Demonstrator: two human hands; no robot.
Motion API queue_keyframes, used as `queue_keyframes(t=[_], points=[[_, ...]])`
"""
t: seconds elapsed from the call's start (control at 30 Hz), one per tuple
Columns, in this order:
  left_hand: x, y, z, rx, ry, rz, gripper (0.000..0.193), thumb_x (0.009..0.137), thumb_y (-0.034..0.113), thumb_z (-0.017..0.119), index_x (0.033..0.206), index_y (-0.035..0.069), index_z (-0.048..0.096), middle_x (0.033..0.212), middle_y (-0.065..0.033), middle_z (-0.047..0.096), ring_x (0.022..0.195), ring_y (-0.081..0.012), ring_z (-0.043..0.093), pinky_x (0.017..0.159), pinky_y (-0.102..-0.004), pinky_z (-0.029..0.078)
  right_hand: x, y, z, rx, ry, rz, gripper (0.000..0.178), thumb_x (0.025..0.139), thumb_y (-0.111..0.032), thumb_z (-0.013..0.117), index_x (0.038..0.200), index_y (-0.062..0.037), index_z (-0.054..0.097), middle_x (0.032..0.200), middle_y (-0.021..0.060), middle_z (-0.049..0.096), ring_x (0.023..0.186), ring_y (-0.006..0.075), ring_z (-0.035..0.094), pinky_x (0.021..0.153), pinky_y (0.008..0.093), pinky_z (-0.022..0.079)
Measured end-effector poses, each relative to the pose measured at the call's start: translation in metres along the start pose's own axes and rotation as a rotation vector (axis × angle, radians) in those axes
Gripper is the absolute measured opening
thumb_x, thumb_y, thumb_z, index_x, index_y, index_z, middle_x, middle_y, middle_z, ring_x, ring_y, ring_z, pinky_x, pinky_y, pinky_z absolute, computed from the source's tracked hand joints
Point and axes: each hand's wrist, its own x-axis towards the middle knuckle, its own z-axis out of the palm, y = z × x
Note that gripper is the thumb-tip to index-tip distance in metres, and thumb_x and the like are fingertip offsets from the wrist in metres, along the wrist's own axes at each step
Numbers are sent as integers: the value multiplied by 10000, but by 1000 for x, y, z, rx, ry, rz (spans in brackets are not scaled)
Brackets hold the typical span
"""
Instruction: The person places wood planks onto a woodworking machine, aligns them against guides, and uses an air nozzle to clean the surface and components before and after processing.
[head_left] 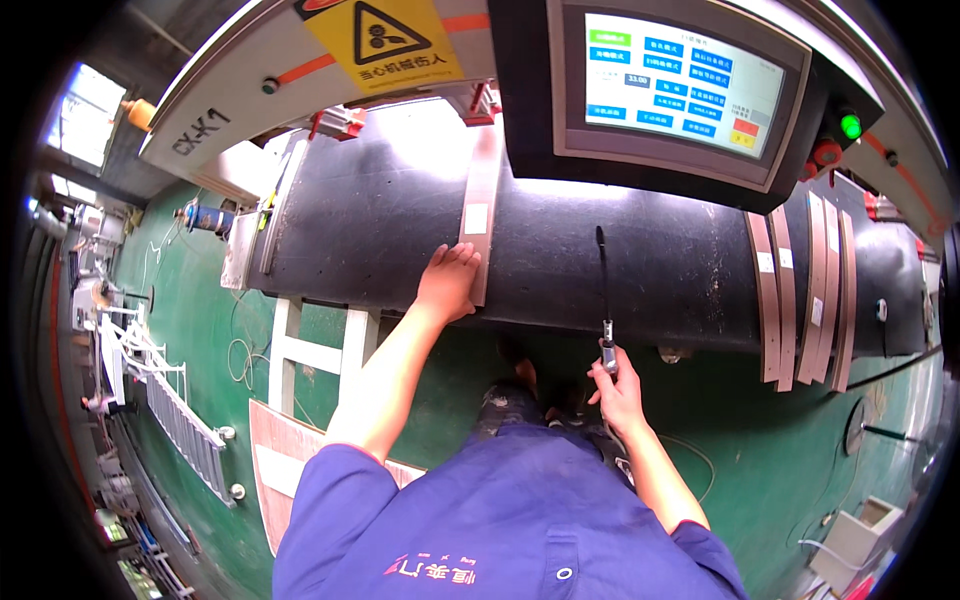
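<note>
Thin rod (603, 285), silver handle closed in the right hand (617, 385) before the bench's near edge, black tip reaching out above the black bench (375, 220). Left hand (449, 282) farther in, fingers resting on the near end of a brown strip (483, 185) that runs away across the bench; cannot tell whether the thumb pinches it. More brown strips (818, 265) lie rightward. Lit screen (680, 90) overhead, beyond.

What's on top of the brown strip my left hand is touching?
A white label sits on the brown strip. Your left hand covers part of the near section, so anything beneath it can't be seen. The far end is hidden by the machine housing.
</note>
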Motion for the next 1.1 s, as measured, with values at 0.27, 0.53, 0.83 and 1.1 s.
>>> queue_keyframes(t=[0.27,0.53,0.83,1.1], points=[[15,3,-4,-20,-253,-66,1076,672,406,831,1497,5,270,1552,-210,305,1429,-312,332,1184,-390,272,-3,-73,14,-369,-112,-161,331,980,-297,573,1195,-48,544,871,123,608,738,237,625,664,374,528],[15,-2,53,-93,-116,-89,1068,768,594,672,1486,-54,222,1560,-254,231,1466,-378,208,1201,-410,214,18,-170,81,-657,-226,-552,302,950,-288,610,1148,-63,571,882,156,632,793,373,638,719,415,500],[87,54,70,770,-70,-777,416,925,332,493,1248,73,534,1263,-143,547,1174,-310,506,1017,-427,386,76,-223,163,-370,-356,-538,262,963,-298,604,969,-39,557,685,98,552,632,198,546,643,345,460],[59,12,80,3996,-794,374,520,977,344,493,1440,134,381,1459,-110,447,1375,-246,392,1137,-369,313,134,-240,244,-344,-480,-487,398,965,-375,583,862,-6,476,704,172,568,655,314,582,640,410,449]])
